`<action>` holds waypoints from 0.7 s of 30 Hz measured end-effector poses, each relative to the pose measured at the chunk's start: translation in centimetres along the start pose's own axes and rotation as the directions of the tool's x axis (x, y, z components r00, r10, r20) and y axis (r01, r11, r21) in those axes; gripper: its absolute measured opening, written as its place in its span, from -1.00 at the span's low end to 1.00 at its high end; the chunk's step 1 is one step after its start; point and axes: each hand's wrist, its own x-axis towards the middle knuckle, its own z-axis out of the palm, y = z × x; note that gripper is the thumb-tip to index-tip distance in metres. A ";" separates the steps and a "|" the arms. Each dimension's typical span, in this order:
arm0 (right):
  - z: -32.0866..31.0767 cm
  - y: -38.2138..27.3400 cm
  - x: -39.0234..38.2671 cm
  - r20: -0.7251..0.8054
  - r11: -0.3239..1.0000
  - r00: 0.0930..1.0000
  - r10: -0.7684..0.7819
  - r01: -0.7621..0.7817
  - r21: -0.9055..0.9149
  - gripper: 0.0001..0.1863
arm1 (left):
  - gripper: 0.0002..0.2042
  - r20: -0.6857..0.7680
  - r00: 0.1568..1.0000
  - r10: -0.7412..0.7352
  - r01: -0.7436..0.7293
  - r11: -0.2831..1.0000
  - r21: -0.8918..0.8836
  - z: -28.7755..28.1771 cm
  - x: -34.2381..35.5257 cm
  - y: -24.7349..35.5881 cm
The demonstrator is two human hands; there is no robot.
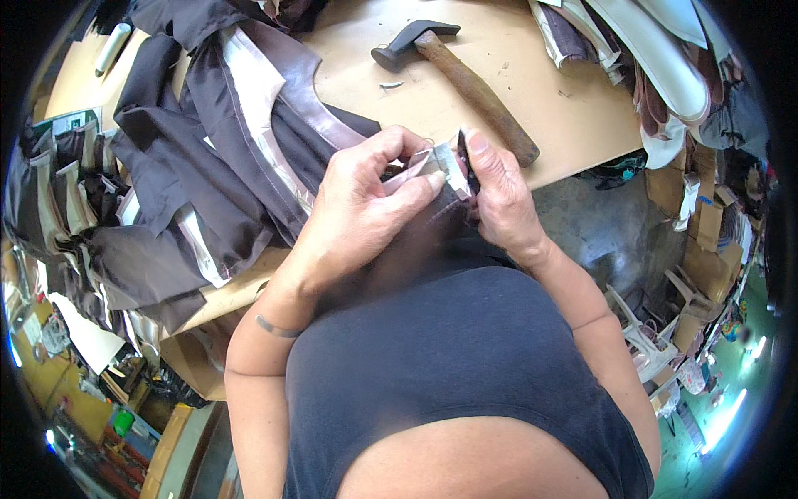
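In front of my chest, my left hand (366,200) pinches a folded piece of dark material with a pale lining (440,169) between thumb and fingers. Part of the dark piece hangs down below the grip. My right hand (507,195) is closed just to the right of it, thumb up, around a narrow dark object (465,158). Its kind cannot be made out, as the fingers cover most of it. Beyond my hands, a hammer (478,91) with a worn wooden handle and a dark head lies on the tan table (357,62).
Dark cut pieces with pale edging (199,150) are heaped on the table's left. A stack of white and dark pieces (640,58) overhangs its far right. A white plastic chair (648,341) and cardboard boxes (706,224) stand on the right. A pale cylinder (113,48) lies far left.
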 end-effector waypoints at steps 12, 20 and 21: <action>-3.4 3.0 2.6 0.049 0.284 0.892 -0.450 0.195 -0.939 -0.62 | -0.75 -0.189 0.973 0.134 -0.173 0.962 -0.209 0.4 -0.1 -0.9; -0.8 -1.8 0.2 0.087 0.644 0.851 -0.517 0.454 -0.616 -0.77 | -0.80 -0.083 0.995 0.050 -0.044 0.997 0.070 -0.7 -0.5 0.1; -0.3 -2.2 -0.2 0.088 0.698 0.856 -0.510 0.471 -0.540 -0.78 | -0.81 -0.076 0.996 0.047 -0.042 0.997 0.064 -0.6 -0.5 0.1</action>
